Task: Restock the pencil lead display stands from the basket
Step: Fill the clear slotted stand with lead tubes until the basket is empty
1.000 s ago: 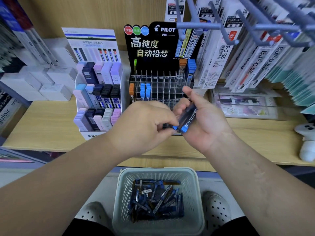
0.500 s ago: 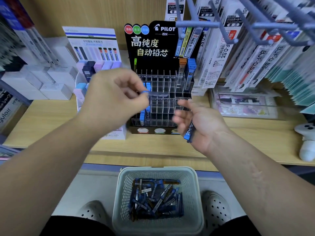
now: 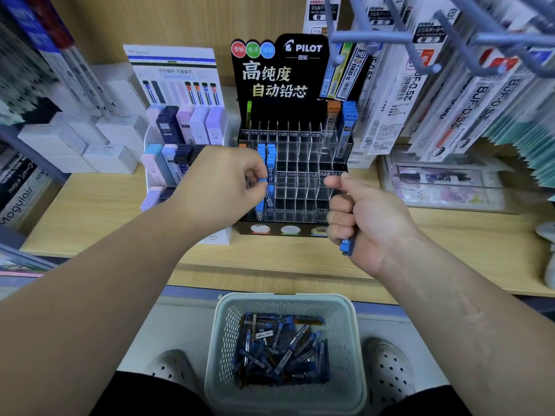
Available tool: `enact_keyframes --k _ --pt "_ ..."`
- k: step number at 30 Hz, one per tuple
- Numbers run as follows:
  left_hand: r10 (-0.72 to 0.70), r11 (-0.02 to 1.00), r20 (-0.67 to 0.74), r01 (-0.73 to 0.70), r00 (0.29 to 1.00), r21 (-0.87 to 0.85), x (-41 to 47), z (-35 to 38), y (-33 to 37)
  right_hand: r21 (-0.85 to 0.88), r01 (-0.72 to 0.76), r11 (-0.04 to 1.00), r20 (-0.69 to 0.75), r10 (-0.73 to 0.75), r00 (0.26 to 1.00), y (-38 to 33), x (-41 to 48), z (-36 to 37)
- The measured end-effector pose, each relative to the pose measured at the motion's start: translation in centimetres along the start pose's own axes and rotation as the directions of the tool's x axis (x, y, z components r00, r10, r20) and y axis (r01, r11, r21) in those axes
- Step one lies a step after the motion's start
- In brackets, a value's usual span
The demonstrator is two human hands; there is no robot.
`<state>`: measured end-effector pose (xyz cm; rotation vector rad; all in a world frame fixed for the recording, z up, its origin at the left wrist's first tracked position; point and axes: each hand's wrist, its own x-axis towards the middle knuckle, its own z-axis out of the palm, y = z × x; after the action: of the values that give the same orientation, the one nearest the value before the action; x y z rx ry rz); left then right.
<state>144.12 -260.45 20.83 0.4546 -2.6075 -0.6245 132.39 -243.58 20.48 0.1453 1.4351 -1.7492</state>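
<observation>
A blue-capped lead tube (image 3: 262, 179) is pinched by the left hand (image 3: 228, 181) at the clear plastic stand (image 3: 301, 187); another blue tube (image 3: 347, 246) is gripped by the right hand (image 3: 369, 217).

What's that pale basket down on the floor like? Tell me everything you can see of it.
The basket looks like pale, off-white plastic, squarish with rounded corners, a smooth rim and walls pierced with small holes. It stands upright on the floor below the wooden shelf, between two white perforated shoes. Inside lies a loose heap of pencil lead cases, mostly blue-capped.
</observation>
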Motion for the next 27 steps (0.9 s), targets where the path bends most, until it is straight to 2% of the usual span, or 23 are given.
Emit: enact_keyframes --k 3,7,10,16,19,21,23,25,27 --pt "-0.008 1.0 -0.002 0.009 1.0 0.022 0.6 0.1 0.0 0.071 0.001 0.997 0.03 -0.003 1.0 -0.1 0.0 -0.1" --pt "0.028 0.994 0.11 -0.039 0.994 0.103 1.0 0.4 -0.2 0.117 0.007 0.993 0.058 -0.013 0.998 -0.3 0.0 -0.1" --pt "0.034 0.985 0.133 -0.056 0.991 0.165 1.0 1.2 -0.2 0.136 0.0 0.991 0.068 -0.01 0.998 -0.4 -0.1 -0.2" --pt "-0.165 0.965 0.119 0.136 0.979 0.225 1.4 1.7 0.3 0.239 0.009 0.971 0.058 -0.024 0.998 -0.7 -0.1 -0.1" --pt "-0.179 0.965 0.103 0.155 0.978 0.211 1.3 1.3 1.0 0.286 0.014 0.958 0.022 -0.022 1.0 -0.9 -0.2 -0.1" --pt "-0.159 0.983 0.08 0.15 0.984 0.106 1.1 0.9 1.9 0.303 0.028 0.952 0.001 -0.03 1.0 -1.0 -0.2 0.0" --pt "-0.211 0.958 0.128 0.232 0.969 -0.169 0.6 0.5 3.7 0.312 0.048 0.949 -0.006 -0.048 0.999 -1.1 -0.3 0.2" --pt "-0.297 0.812 0.301 0.406 0.906 -0.419 -0.2 0.6 5.7 0.307 0.069 0.949 -0.002 -0.072 0.997 -1.0 -0.4 0.4" --pt "-0.319 0.702 0.416 0.507 0.851 -0.499 -0.9 1.2 6.8 0.277 0.089 0.957 0.005 -0.094 0.996 -0.8 -0.4 0.6"
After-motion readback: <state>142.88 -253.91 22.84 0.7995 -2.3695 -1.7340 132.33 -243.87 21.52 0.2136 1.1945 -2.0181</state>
